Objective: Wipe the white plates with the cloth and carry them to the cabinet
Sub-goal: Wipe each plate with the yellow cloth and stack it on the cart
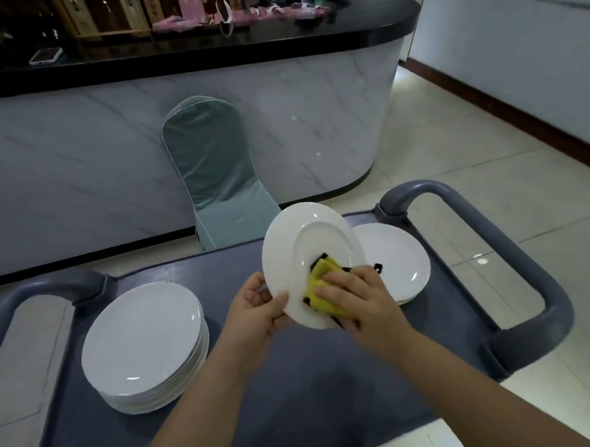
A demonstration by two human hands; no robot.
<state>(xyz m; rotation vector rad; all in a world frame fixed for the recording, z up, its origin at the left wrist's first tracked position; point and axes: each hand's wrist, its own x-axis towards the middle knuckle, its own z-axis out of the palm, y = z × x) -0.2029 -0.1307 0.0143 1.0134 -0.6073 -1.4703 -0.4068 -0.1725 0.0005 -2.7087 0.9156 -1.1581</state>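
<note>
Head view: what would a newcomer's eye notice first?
In the centre, the left hand grips a tilted white plate while the right hand presses a yellow cloth on it. A tall stack of plates sits left on the grey cart, a lower stack right.

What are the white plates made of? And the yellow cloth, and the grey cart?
The held plate looks like glazed ceramic, maybe porcelain: smooth and white, and the stack of plates shows bright glints. The cloth looks like soft fabric, perhaps microfibre: folded, matte yellow, dark edging. The cart looks like moulded grey plastic, with a slightly shiny rounded handle.
</note>
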